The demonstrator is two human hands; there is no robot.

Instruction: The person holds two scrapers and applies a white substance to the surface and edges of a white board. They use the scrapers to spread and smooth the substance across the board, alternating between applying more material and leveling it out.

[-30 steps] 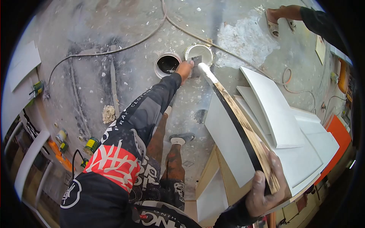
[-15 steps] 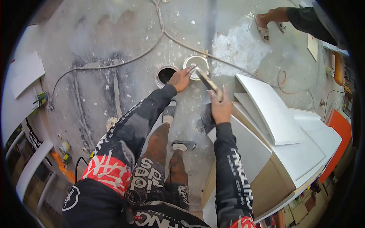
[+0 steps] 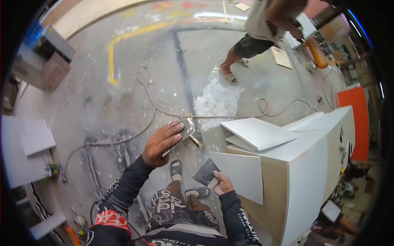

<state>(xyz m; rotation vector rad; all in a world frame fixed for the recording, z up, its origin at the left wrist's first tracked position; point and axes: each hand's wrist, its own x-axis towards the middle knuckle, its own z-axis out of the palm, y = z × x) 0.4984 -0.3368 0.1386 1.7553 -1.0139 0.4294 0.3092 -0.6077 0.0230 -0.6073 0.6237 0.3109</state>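
My left hand [image 3: 163, 141] is out over the floor, palm down, its fingers straight and close together over a greyish flat plate [image 3: 188, 128] that sticks out past the fingertips. The thumb is hidden underneath. Just beyond, overlapping the plate in this view, lies a narrow wooden-coloured tool [image 3: 196, 142]. My right hand [image 3: 223, 183] is lower and to the right, fingers closed on a dark square putty spreader [image 3: 206, 171] with a pale edge by the thumb. Close to that hand stands a white panel [image 3: 242, 172], leaning on a box-like cabinet [image 3: 262, 217].
More white panels [image 3: 258, 133] rest on the cabinet at right. A hose [image 3: 172, 114] runs across the stained floor. Ahead, a person [image 3: 262, 37] stands near a white patch [image 3: 217, 100]. An orange panel [image 3: 353, 123] is at far right, a pale board [image 3: 37, 137] at left.
The view has tilted up, showing more floor ahead. My hands have moved apart; the right has drawn back with the spreader and no longer holds the wooden-coloured tool. The round containers are now hidden.
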